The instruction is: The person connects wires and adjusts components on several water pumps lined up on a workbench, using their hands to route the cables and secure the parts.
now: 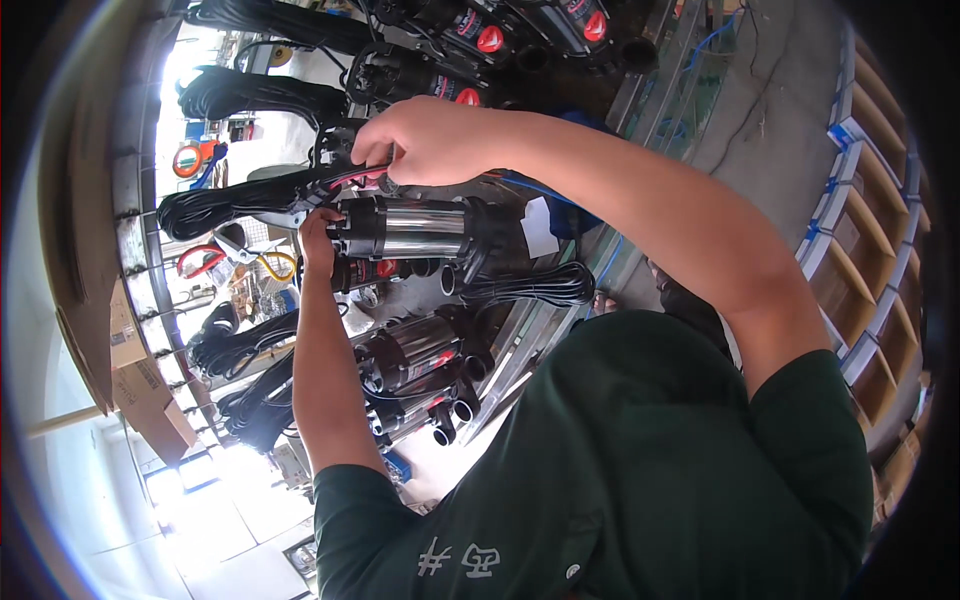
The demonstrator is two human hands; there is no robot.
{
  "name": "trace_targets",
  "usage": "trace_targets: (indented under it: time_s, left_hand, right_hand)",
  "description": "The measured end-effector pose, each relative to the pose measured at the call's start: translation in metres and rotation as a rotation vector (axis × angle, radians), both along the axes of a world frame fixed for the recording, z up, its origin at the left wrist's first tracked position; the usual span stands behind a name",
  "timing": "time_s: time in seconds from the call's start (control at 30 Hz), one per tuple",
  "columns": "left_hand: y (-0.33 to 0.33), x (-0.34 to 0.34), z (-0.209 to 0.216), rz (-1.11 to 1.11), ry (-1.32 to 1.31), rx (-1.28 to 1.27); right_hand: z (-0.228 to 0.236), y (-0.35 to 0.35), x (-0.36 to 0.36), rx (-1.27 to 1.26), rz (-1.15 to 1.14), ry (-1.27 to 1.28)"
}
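A steel-and-black submersible pump [425, 228] lies before me, its body running left to right. My left hand [317, 242] is closed at the pump's left end, with its fingertips curled against the black top; part of the grip is hidden. Above that end, my right hand [425, 140] is closed on a slim red-handled tool [362, 174], most of it covered by the fingers. The tool's far end meets a tied coil of black cable [225, 203] that stretches left from the pump. A white paper tag [538, 228] lies by the pump's right end.
More pumps [415, 350] lie in a row nearer me, and others [465, 35] farther off, with cable coils [255, 93] to the left. Glass-topped metal rails [660, 100] run along the right. Divided wooden crates [860, 250] stand at the far right. Cardboard [145, 395] is on the left.
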State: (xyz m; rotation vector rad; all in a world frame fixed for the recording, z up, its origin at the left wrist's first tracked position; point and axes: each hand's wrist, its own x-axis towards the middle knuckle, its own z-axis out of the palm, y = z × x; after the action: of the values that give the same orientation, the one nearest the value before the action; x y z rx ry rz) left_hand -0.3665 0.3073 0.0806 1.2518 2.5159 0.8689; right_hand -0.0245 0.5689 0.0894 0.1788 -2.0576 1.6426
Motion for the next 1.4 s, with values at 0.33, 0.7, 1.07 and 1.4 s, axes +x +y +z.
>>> trace_targets:
  time_s: [0.33, 0.7, 1.07, 1.4]
  left_hand:
    - [-0.047, 0.118, 0.011, -0.419, 0.729, -0.165]
    - [0.048, 0.205, 0.017, 0.307, 0.145, -0.180]
    - [0.017, -0.017, -0.024, 0.735, -0.608, 0.262]
    - [0.032, 0.027, -0.036, 0.586, -0.095, 0.184]
  right_hand:
    - [-0.010, 0.007, -0.010, -0.008, -0.002, 0.010]
    - [-0.010, 0.009, -0.037, -0.078, 0.018, -0.045]
    - [0.012, -0.019, -0.032, -0.077, 0.018, -0.189]
    - [0.023, -0.029, -0.051, 0.245, -0.191, -0.146]
